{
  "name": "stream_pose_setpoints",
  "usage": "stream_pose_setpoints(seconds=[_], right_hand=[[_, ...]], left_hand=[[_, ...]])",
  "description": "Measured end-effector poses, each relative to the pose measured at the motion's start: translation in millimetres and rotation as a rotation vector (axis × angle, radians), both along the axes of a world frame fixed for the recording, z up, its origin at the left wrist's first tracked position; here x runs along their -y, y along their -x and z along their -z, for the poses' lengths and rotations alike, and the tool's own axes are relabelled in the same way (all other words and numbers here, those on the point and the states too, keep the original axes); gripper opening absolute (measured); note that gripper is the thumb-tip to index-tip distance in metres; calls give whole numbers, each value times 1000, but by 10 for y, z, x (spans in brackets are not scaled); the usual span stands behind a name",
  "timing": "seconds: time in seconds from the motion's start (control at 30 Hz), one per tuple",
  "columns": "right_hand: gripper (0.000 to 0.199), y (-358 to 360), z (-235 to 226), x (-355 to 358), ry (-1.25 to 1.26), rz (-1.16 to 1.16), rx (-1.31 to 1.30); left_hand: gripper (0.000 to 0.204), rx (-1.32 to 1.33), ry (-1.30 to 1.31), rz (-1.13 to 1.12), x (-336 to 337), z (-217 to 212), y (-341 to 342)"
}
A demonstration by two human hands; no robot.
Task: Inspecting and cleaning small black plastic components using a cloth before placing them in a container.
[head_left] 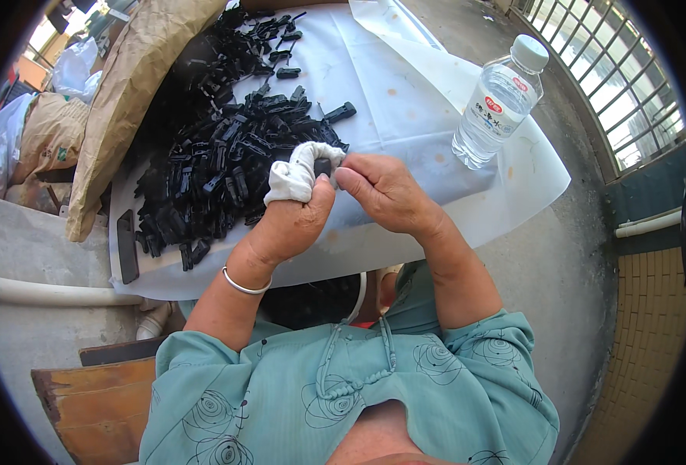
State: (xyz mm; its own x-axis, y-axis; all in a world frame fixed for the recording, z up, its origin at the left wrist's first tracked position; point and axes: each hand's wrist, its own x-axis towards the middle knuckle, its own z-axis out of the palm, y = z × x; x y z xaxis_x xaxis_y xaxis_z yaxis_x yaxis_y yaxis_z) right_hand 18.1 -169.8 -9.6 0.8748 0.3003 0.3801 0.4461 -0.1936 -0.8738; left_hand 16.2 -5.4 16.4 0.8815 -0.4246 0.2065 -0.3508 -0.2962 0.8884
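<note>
Before my chest, both hands meet over the near edge of the table. A white cloth [290, 181] is bunched round the fingers of my left hand [309, 217], which is closed on it with the thumb up. Inside the cloth's fold, by the thumb tip, a small dark piece [323, 167] shows in part. My right hand [389, 191] is closed in a pinch against the cloth's right end; whatever is between its fingertips is hidden. Just beyond my hands lies a big heap of small black plastic parts [223, 155], spread toward the far left.
A clear water bottle [499, 102] with a white cap stands at the right on the white plastic sheet [389, 101] covering the table. Brown paper [137, 85] borders the heap on the left. A dark flat bar [127, 246] lies at the near left corner. Below the table edge sits a dark container [312, 301].
</note>
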Motion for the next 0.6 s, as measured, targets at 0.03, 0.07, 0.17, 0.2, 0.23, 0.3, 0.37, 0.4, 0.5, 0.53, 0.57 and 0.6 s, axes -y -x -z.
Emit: stream_pose_setpoints(seconds=[0.03, 0.07, 0.17, 0.2, 0.23, 0.3, 0.37, 0.4, 0.5, 0.53, 0.57, 0.6], right_hand=[[17, -7, 12, -16, 1, 0, 0], [19, -13, 24, -36, 26, 0, 42], [22, -10, 24, -158, 23, 17, 66], [23, -21, 23, -173, -1, 43, 48], [23, -33, 13, -176, 0, 43, 50], [24, -71, -19, -184, -121, -85, -86], [24, -196, -30, -130, -28, -38, -63], [24, -276, -37, -84, 64, 13, -42], [18, -542, 93, -10, 461, 534, 252], [18, -619, 103, -2, 456, 537, 254], [20, -689, 117, 2, 600, 528, 171], [24, -717, 111, -29, 741, 512, 86]], left_hand=[[23, 25, -5, -13, 16, 8, -4], [22, 50, -10, -27, 33, 18, -9], [22, 328, -89, -93, 52, 59, 10], [22, 329, -88, -92, 47, 33, 9], [23, 267, -99, -83, 27, -20, 15], [23, 207, -110, -77, -31, -68, 0], [26, 373, -202, -108, -117, -102, -69], [32, 573, -266, -157, -172, -143, -162], [41, 757, -730, -281, -333, -354, -308], [39, 754, -764, -315, -357, -371, -328], [39, 758, -765, -312, -347, -373, -339], [37, 750, -692, -309, -359, -360, -332]])
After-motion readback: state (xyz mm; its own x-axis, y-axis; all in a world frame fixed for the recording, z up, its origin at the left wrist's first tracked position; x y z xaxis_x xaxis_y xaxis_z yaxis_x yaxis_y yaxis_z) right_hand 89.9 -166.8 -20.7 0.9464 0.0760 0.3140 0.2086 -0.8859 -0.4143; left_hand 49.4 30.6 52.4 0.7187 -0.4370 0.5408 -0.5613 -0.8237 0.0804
